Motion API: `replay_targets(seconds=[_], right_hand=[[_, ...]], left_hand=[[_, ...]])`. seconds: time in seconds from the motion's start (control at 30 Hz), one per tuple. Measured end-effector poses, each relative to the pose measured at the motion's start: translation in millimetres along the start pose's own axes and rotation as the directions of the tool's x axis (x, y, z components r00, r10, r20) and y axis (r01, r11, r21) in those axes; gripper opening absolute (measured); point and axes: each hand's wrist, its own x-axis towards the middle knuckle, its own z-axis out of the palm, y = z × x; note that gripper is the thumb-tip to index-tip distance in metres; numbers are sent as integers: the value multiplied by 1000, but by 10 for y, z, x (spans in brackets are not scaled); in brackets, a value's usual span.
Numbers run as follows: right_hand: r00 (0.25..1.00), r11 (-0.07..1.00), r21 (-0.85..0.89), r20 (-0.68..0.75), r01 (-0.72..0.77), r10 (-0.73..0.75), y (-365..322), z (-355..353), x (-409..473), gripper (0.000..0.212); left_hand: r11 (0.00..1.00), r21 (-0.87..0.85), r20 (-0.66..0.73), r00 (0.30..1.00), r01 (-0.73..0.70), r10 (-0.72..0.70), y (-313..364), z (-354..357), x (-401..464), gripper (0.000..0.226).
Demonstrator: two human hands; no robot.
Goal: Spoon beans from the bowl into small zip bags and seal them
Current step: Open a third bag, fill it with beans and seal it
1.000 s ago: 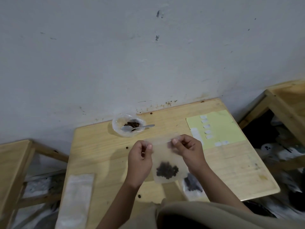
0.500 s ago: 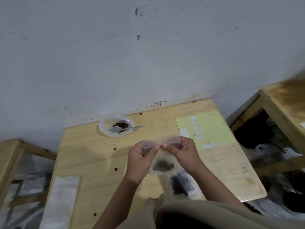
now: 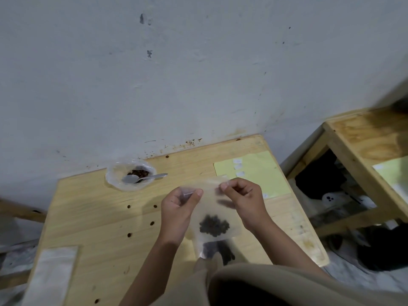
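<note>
A small clear zip bag with a dark clump of beans at its bottom hangs above the wooden table. My left hand pinches its top left corner, and my right hand pinches the top right part of the zip strip. Below it, near the table's front edge, lies another bag holding beans. At the back left stands a clear plastic bowl with a few beans, and a metal spoon rests in it with its handle pointing right.
A yellow sheet with small white labels lies at the back right. A stack of empty clear bags sits at the front left. Several loose beans dot the tabletop. Another wooden table stands to the right, a grey wall behind.
My hands have moved apart along the bag's top edge, the right one sliding right. The bag now hangs lower and straighter; the view has shifted a little.
</note>
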Motion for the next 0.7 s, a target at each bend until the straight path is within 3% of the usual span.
replay_targets(seconds=[0.17, 0.3, 0.4, 0.5, 0.6, 0.7], right_hand=[[998, 998, 12, -27, -58, 58, 99, -27, 48, 19], [989, 965, -228, 37, -128, 140, 316, -45, 58, 15], [962, 824, -528, 45, -206, 269, 543, -129, 58, 27], [955, 713, -655, -46, -249, 292, 753, -159, 16, 39], [964, 635, -731, -119, -248, 238, 860, -163, 0, 45], [979, 553, -809, -143, -202, 149, 871, -102, -33, 63]], left_hand=[[1000, -7, -7, 1000, 5, -5, -114, -6, 9, 20], [996, -4, -85, 993, 86, -86, -264, -61, 36, 21], [976, 51, -119, 971, 214, -207, -482, -126, 55, 20], [943, 106, -103, 947, 315, -305, -662, -150, 40, 16], [924, 132, -86, 933, 358, -349, -734, -149, 3, 47], [928, 158, -49, 941, 338, -335, -759, -236, -30, 62]])
